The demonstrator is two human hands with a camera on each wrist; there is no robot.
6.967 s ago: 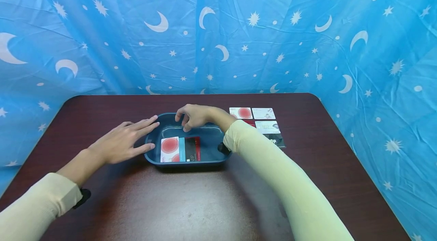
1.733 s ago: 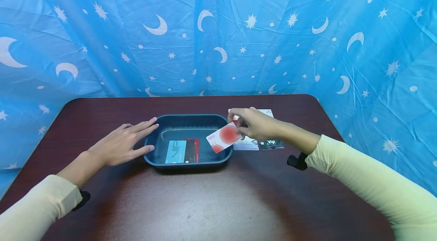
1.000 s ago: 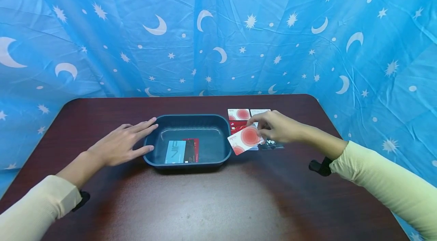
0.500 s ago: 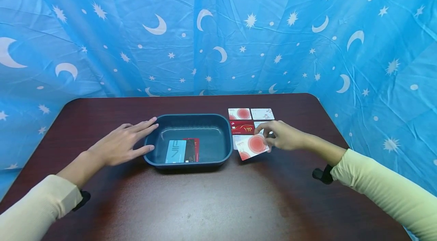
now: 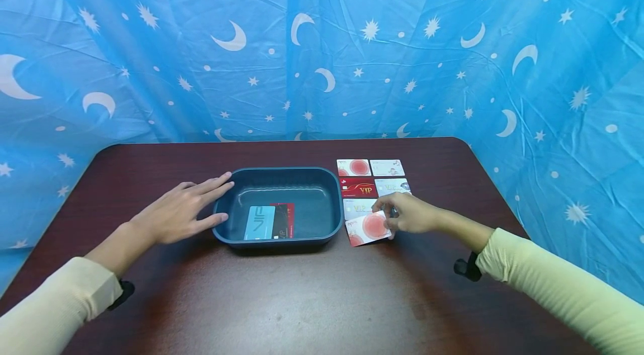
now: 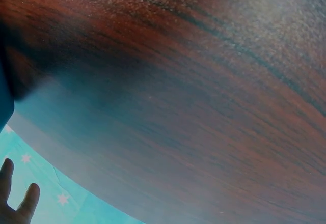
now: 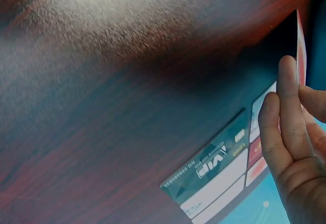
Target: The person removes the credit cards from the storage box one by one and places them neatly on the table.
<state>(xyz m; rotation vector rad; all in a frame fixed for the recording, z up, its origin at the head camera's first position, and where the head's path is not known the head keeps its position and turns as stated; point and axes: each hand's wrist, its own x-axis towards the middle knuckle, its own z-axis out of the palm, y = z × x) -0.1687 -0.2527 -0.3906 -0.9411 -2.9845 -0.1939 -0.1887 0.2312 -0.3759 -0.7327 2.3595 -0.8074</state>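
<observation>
My right hand (image 5: pixel 415 213) pinches a white plastic card with red circles (image 5: pixel 363 230), held tilted close above the table in front of the laid-out cards. In the right wrist view this card stands almost edge-on between thumb and fingers. My left hand (image 5: pixel 176 211) lies with extended fingers at the left rim of a dark blue tray (image 5: pixel 314 195). Inside the tray are a light blue VIP card (image 5: pixel 259 222), a black card (image 5: pixel 279 223) and a partly covered red card (image 5: pixel 290 221). The left wrist view shows only two fingertips (image 6: pixel 30 198) and the table.
Right of the tray lie a circle-patterned card (image 5: pixel 354 167), a white card (image 5: pixel 387 167), a red VIP card (image 5: pixel 358 188), and two pale VIP cards (image 5: pixel 392 186), one partly covered. A dark VIP card (image 7: pixel 214 158) shows in the right wrist view. A blue curtain (image 5: pixel 322 53) hangs behind.
The circle-patterned card has left the tray, uncovering the light blue card. My right hand has carried it right, then lowered it toward the table's front. The left hand has stayed put.
</observation>
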